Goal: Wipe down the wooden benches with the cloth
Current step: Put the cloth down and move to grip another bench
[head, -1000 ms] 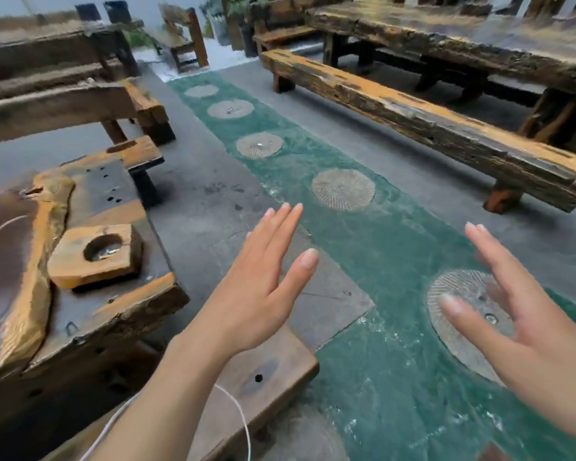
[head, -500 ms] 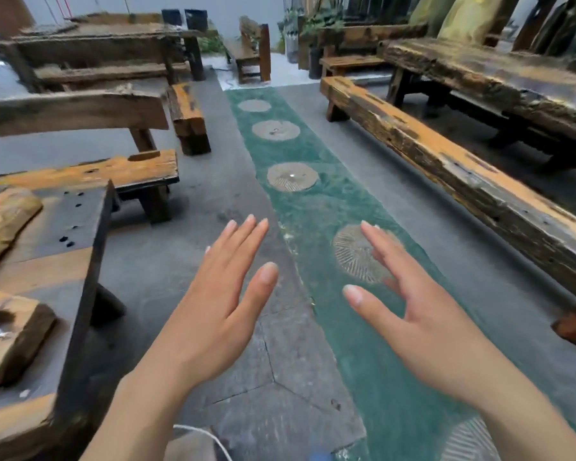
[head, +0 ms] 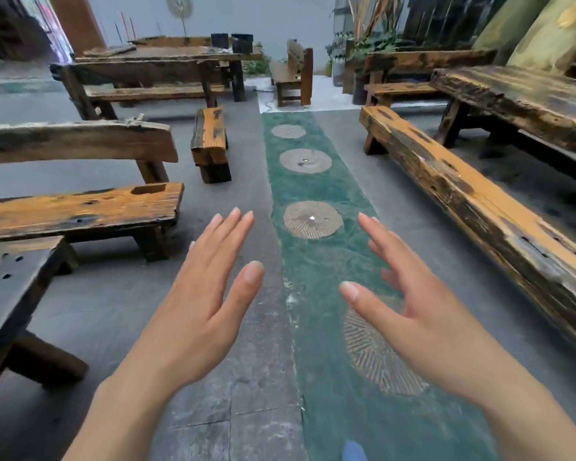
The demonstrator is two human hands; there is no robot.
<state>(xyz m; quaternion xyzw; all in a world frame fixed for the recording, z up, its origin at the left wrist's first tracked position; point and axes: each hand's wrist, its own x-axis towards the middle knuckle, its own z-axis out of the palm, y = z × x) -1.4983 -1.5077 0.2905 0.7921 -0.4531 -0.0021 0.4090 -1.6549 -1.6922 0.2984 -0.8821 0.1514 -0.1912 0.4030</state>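
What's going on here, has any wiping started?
A person holds the left hand and right hand out open above the floor, with nothing in either. No cloth is in view. The long bench on the right and the shorter bench on the left are both out of contact with the hands, so wiping has not begun.

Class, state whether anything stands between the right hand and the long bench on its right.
Nothing visible does: only bare grey floor lies between the open, empty right hand and the long bench.

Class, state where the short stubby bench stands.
Head view, left of centre: the short stubby bench stands just left of the green strip, beyond the left hand.
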